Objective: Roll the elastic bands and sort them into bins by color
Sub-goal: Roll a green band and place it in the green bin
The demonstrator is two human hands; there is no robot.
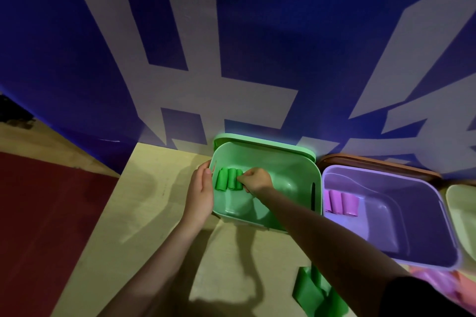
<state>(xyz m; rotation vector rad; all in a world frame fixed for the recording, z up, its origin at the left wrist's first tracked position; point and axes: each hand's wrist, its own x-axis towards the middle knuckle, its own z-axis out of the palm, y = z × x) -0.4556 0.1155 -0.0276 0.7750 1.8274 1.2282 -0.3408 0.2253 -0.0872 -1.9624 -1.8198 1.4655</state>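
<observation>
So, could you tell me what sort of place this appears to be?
Probably a staged sorting station rather than a home: a pale wooden table against a blue banner with large white characters, with a green bin and purple bin lined up.

Head-worn view, steeply downward, near the table (159,213)

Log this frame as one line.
right hand: placing green roll | left hand: steadying green bin | purple bin: rolls inside

Both forearms bare, no watch/rings/gloves seen. Left hand (199,193) by the green bin's (270,154) left wall, right hand (256,180) inside the bin. Dark, approx. black sleeve (422,296) on right upper arm, nearest the bin's front-right corner.
</observation>
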